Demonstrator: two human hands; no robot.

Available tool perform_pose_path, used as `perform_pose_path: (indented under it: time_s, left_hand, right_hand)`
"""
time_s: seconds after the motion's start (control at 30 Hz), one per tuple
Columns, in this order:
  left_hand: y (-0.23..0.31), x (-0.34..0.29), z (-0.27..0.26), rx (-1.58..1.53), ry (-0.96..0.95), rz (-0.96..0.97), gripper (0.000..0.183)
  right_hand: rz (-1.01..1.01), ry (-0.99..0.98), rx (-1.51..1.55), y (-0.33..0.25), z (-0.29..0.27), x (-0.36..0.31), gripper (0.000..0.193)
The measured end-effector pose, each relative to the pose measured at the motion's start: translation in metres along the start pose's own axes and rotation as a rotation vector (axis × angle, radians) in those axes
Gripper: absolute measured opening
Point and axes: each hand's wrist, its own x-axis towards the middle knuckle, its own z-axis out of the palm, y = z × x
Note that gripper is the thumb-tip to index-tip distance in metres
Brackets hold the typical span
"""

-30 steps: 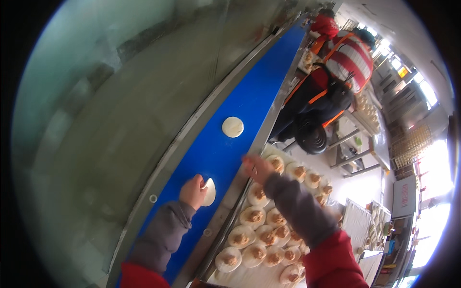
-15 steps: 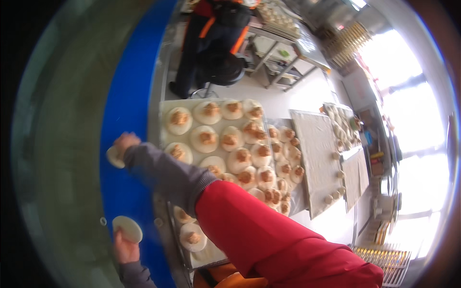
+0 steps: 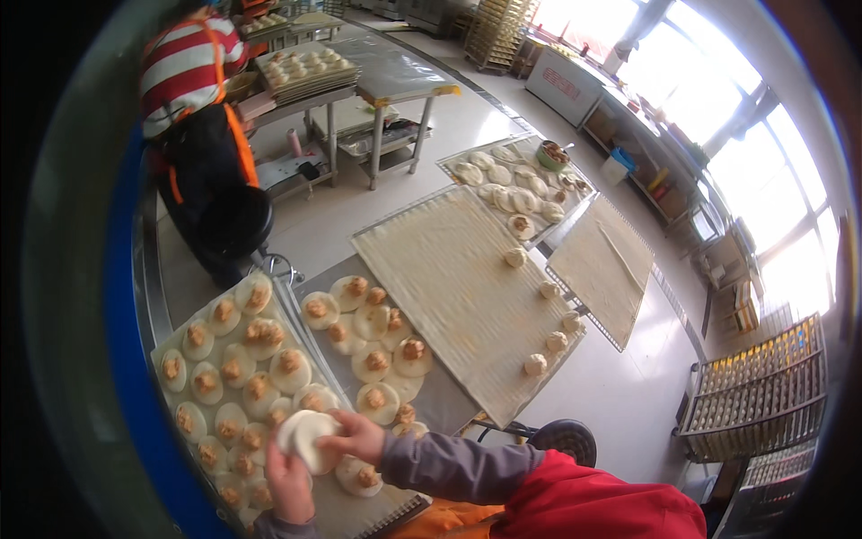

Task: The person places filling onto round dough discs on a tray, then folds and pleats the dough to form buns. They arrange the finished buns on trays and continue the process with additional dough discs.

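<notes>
Above the near tray, I hold thin white dough rounds (image 3: 314, 437), two of them overlapping as far as I can see. My left hand (image 3: 289, 481) grips their left side from below, fingers partly hidden. My right hand (image 3: 361, 438) pinches the right side between thumb and fingers. Beneath them, the cloth-lined tray (image 3: 364, 514) carries rows of dough rounds topped with brownish filling (image 3: 238, 366). More filled rounds (image 3: 379, 402) lie on a grey surface just right of that tray.
Along the left runs a blue belt (image 3: 130, 296). A cloth-covered tray (image 3: 458, 296) has several closed buns (image 3: 535, 364) along its edge. Beyond it are a green bowl (image 3: 552, 155) and another dough tray. A co-worker (image 3: 197, 108) stands far left. A rack (image 3: 754, 386) and stool (image 3: 564, 440) are at right.
Both hands have left the blue belt and come together over the tray with the dough rounds, which were held apart before. The view has swung to the right.
</notes>
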Motion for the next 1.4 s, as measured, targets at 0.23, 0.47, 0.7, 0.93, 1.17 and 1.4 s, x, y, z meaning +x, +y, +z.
perform_pose_path:
  time_s: [0.23, 0.47, 0.7, 0.93, 1.17, 1.4]
  left_hand:
    - [0.005, 0.041, 0.167, -0.069, -0.221, 0.014, 0.031]
    - [0.009, 0.010, 0.178, 0.084, 0.109, -0.208, 0.027]
    - [0.002, -0.126, 0.038, 0.229, 0.806, -0.026, 0.031]
    - [-0.048, -0.289, -0.071, 0.240, 1.181, -0.151, 0.043]
    - [-0.130, -0.357, -0.142, 0.277, 1.169, -0.061, 0.037]
    - [-0.176, -0.326, -0.149, 0.223, 1.042, -0.356, 0.032]
  right_hand:
    - [-0.231, 0.631, 0.133, -0.052, -0.318, -0.074, 0.040]
    - [-0.498, 0.832, 0.152, -0.174, -0.653, 0.003, 0.047]
    - [-0.386, 0.501, -0.182, -0.179, -0.653, 0.008, 0.042]
    - [-0.509, 0.612, -1.016, -0.083, -0.520, -0.172, 0.025]
    - [-0.433, 0.744, -0.951, 0.002, -0.418, -0.272, 0.018]
    - [-0.121, 0.138, -0.525, 0.094, -0.243, -0.211, 0.023]
